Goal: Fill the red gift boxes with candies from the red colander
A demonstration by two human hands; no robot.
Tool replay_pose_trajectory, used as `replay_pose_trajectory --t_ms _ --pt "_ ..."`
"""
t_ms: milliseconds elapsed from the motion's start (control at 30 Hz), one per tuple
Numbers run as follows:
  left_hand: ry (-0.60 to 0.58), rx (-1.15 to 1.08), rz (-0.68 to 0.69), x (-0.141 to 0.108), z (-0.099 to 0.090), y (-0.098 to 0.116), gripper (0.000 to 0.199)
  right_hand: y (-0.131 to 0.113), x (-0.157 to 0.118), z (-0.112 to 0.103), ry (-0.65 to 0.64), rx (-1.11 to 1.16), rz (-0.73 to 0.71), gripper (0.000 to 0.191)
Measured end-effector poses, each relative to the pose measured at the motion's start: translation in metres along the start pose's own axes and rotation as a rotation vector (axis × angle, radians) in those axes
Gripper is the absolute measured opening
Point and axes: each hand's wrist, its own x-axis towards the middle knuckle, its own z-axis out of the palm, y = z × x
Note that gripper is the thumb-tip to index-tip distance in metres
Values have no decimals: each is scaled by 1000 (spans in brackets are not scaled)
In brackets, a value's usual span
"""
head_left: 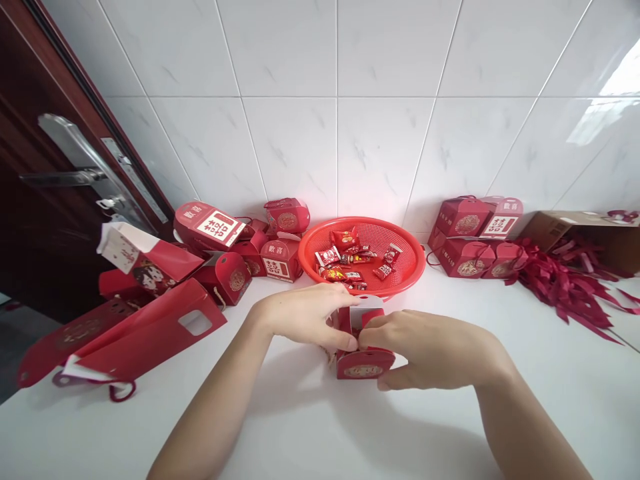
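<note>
A small red candy box (365, 367) stands upright on the white table, its top open and a pale flap raised at the back. My left hand (310, 317) holds the box by its left side, with the thumb over the opening. From the right, my right hand (425, 347) grips the box, fingers curled at the opening and thumb low beside its front corner. My fingers hide most of the inside. Just behind the box sits a red plastic basket (415, 267) with several wrapped candies (345, 238) in it.
Red boxes (215, 227), some opened out, crowd the left side near a dark door (30, 220). Folded boxes (463, 257) are stacked at the back right. Beside them, dark red ribbons (560, 287) spill from a cardboard box (575, 230). A tiled wall (290, 153) bounds the back.
</note>
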Motion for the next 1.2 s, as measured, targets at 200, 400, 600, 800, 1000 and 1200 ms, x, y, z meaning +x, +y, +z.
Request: replay_pose_trajectory --t_ms 200,400,600,800,1000,1200 --pt "-57 73 47 5 3 -3 31 4 1 -4 -40 23 83 12" --pt "-70 59 28 14 14 2 32 9 0 -7 -48 72 202 13" --pt "2 38 -118 16 22 7 75 16 10 -2 4 -33 360 28" --pt "-26 -3 -144 12 18 12 35 25 22 1 -11 -24 405 34" --pt "-70 14 -135 15 25 16 32 50 15 -10 -77 160 354 67" --pt "-70 77 -188 18 31 14 26 68 20 -9 -101 285 329 94"
